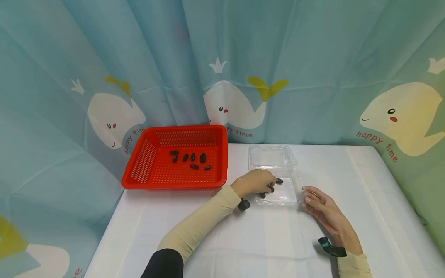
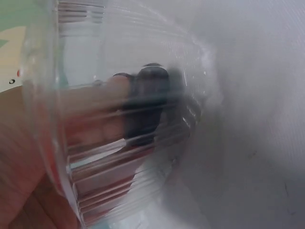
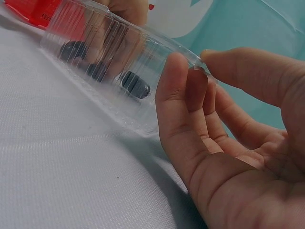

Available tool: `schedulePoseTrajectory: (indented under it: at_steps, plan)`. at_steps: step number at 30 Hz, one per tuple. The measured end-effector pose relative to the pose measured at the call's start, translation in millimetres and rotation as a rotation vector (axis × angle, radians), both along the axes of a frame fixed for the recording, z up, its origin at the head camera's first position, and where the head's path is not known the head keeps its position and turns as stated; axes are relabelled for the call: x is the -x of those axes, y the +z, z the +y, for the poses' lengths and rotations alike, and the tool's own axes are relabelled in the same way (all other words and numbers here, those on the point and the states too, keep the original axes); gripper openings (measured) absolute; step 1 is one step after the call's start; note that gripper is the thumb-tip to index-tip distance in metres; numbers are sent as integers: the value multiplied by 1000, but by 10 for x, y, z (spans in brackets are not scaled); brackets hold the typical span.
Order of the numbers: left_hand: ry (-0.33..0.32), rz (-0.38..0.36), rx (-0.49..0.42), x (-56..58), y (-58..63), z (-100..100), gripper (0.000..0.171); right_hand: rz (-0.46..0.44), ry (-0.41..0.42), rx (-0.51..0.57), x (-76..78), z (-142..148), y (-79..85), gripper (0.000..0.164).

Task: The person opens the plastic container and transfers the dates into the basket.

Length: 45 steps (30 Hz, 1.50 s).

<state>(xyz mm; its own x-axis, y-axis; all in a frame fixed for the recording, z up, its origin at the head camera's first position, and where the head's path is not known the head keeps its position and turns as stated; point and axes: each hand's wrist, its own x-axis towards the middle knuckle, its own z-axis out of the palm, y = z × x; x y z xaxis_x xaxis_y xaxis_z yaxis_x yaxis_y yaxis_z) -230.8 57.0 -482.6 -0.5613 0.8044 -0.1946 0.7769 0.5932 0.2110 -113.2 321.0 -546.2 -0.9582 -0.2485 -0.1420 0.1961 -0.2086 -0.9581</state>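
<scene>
Now your left hand (image 1: pixel 255 183) reaches into clear tray (image 1: pixel 290 196), fingers curled, pinching dark date (image 1: pixel 271 189). Your right hand (image 1: pixel 321 208) relaxed, fingertips touching tray's 3 o'clock wall. Red basket (image 1: pixel 139 170) at 10 o'clock.

The box (image 1: pixel 291 193) is made of clear plastic. It is thin and shiny, and its walls have small ridges. Its open lid (image 1: pixel 269 156) is the same see-through plastic. The basket (image 1: pixel 139 170) is red plastic, smooth and a little shiny, with rows of small holes in its walls and floor. The dark pieces (image 1: pixel 202 157) in the basket look smooth and a bit glossy. The table cover (image 1: pixel 347 185) is white cloth, matt, with a fine woven look and soft folds. The curtain (image 1: pixel 313 58) behind is thin blue cloth, matt and creased. The sleeve (image 1: pixel 198 224) is soft cream cloth.
</scene>
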Motion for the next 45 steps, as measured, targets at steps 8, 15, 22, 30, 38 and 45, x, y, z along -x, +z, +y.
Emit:
schedulePoseTrajectory:
  at_steps: [8, 15, 22, 30, 38, 45]
  plan:
    - [-7, -26, -43, 6, -39, 17, 8, 3, 10, 15, 5, 6, -6, 38]
    - [16, -56, -120, 1, 42, -13, 9, 6, 15, 22, -10, 7, -4, 38]
    - [82, -174, -279, -12, 151, -84, 9, 17, 28, 41, -13, 14, -6, 38]
    - [148, -244, -486, -182, 195, -212, 14, 13, 28, 39, -11, 4, -7, 39]
    - [282, -367, -740, -385, 240, -337, 17, 23, 35, 43, 3, 16, -14, 39]
    - [407, -418, -858, -518, 338, -465, 20, 4, 12, 19, -1, 8, 8, 38]
